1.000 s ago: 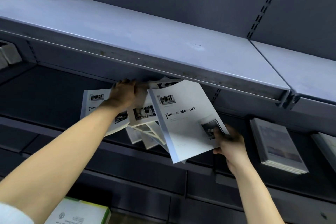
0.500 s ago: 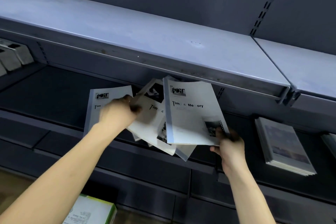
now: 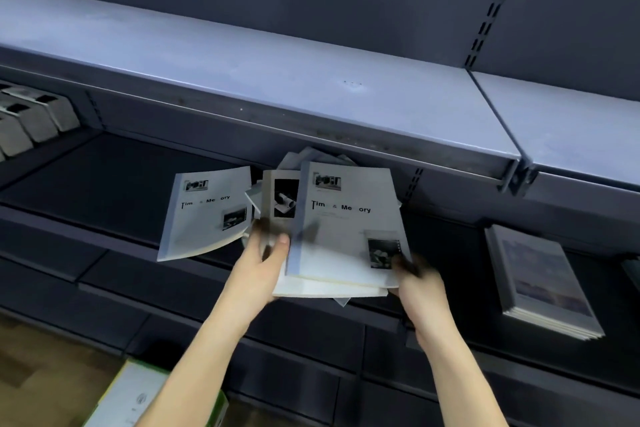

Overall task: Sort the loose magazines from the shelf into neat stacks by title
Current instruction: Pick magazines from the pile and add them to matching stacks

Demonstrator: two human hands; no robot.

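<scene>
Left hand: set against the left edge of the gathered bundle, thumb raised over the cover edge, fingers partly blurred; judged to be closed on the bundle, though the underside grip is not seen.

Right hand: placed at the lower right corner of the bundle, fingertips blurred over the top copy; closure on that corner is judged likely, not confirmed.

Bundle: several white magazines, unevenly squared, held over the front edge of the lower shelf. The top copy is titled "Time & Memory". Behind it a loose magazine with a dark photograph is seen standing askew, with further crumpled sheets at the back.

Separate copy: same title, lying just left of the bundle, its lower edge curled and projecting past the shelf front; untouched.

Neat stack: different cover, well to the right of the bundle, on the same shelf level.

Green-edged box: below the bundle, on the floor.

Risks, as judged:
- Lower copies may be shed from the bundle, since edges are misaligned and only two sides are gripped.
- The askew magazine may be creased if pressed flat.
- The separate copy may be tipped off by a passing forearm.
- Titles may be mixed if hidden covers go unchecked.
</scene>
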